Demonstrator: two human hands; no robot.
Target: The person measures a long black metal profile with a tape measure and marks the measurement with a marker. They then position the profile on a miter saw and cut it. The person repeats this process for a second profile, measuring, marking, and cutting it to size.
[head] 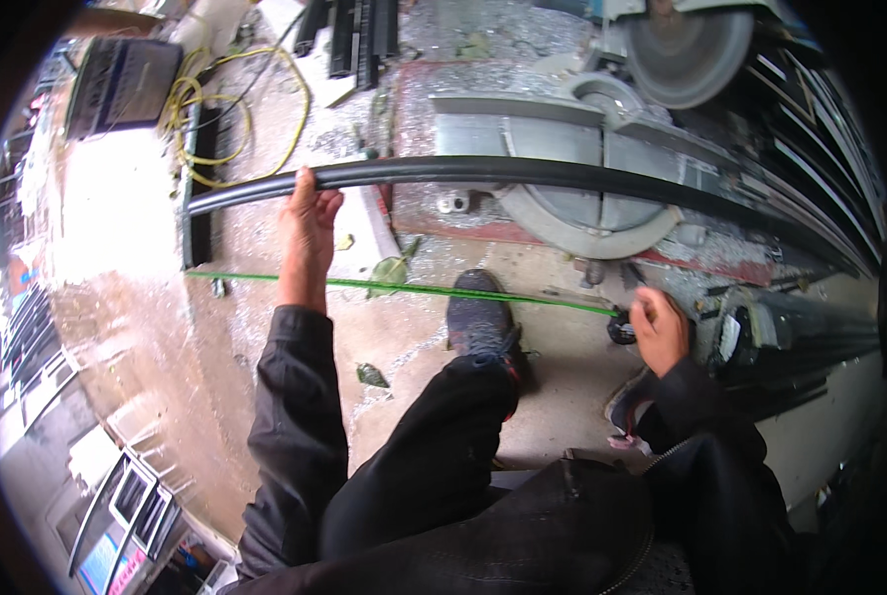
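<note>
My left hand [308, 216] grips a long black profile bar [428, 169] near its left end, thumb on top. The bar runs rightward across the bed of a mitre saw [548, 141] and bends out of sight at the right. My right hand [661, 331] is closed around a tape measure [620, 329], whose dark case is partly hidden by the fingers. From the case a green tape blade [421, 289] stretches left, passing behind my left wrist and over my shoe [481, 312]. Its far tip lies near the lower end of a dark channel piece [201, 186].
The round saw blade [689, 52] is raised above the saw bed. A coiled yellow cable [190, 111] lies beside a square tin [122, 85]. Metal chips [451, 82] and leaves [371, 375] litter the floor. Wrapped profiles [793, 320] lie at right; dark profiles [365, 37] stand at top.
</note>
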